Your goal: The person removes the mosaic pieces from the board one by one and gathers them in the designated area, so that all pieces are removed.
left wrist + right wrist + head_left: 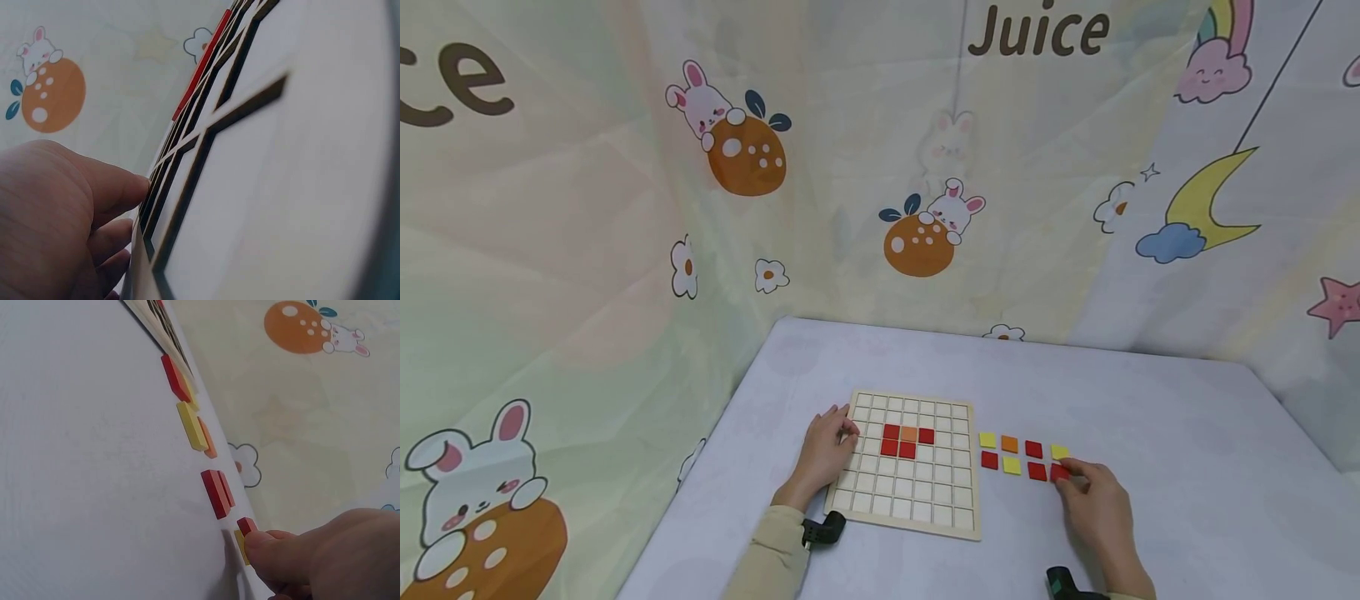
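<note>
White table point(1060, 392), rabbit backdrop point(842, 100): right grip point(1099, 500) pinches 1 red tile point(1057, 472), left grip point(822, 452) relaxed.

Eight red tiles point(1033, 450), three yellow tiles point(1012, 466), two orange tiles point(1009, 444), one board point(922, 489)

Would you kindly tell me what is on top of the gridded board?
The gridded board holds four red tiles and one orange tile. The left hand covers some of its left edge; what lies beneath the tiles cannot be seen.
</note>
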A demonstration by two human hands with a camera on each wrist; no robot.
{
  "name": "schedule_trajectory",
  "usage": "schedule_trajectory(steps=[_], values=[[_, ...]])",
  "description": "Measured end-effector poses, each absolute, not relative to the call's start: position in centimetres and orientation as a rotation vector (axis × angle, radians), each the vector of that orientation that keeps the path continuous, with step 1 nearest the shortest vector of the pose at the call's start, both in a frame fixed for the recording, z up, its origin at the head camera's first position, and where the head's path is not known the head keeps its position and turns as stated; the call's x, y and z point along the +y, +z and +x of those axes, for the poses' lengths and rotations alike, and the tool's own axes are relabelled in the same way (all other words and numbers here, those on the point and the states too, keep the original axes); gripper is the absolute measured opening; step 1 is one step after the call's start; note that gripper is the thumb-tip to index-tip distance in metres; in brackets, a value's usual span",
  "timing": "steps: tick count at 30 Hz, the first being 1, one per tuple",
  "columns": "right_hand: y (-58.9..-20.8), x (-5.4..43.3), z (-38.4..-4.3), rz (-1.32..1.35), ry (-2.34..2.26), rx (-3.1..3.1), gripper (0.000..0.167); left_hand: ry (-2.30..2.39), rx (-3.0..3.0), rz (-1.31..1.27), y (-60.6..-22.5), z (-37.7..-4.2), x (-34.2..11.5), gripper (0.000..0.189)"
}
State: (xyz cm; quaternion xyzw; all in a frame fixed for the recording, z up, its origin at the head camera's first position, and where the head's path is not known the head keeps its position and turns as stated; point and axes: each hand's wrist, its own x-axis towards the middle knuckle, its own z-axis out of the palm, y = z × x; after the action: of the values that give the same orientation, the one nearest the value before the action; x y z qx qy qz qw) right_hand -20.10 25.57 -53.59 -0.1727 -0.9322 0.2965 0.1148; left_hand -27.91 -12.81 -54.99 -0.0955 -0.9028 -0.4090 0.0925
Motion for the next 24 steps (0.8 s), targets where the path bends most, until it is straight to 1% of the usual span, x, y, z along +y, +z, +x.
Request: schedule_trajectory(steps=[11, 24], values=[[-53.70, 26.30, -20.06, -0.504, 0.838, -2.755, 0.032, -1.209, -2.682, -0.279, -55.17, -28.07, -12.78, 0.013], [-53.88, 25.89, -20.19, -0.547, 0.835, -2.786, 0.034, -1.207, -2.686, -0.279, -55.20, -28.04, -12.79, 0.012]])
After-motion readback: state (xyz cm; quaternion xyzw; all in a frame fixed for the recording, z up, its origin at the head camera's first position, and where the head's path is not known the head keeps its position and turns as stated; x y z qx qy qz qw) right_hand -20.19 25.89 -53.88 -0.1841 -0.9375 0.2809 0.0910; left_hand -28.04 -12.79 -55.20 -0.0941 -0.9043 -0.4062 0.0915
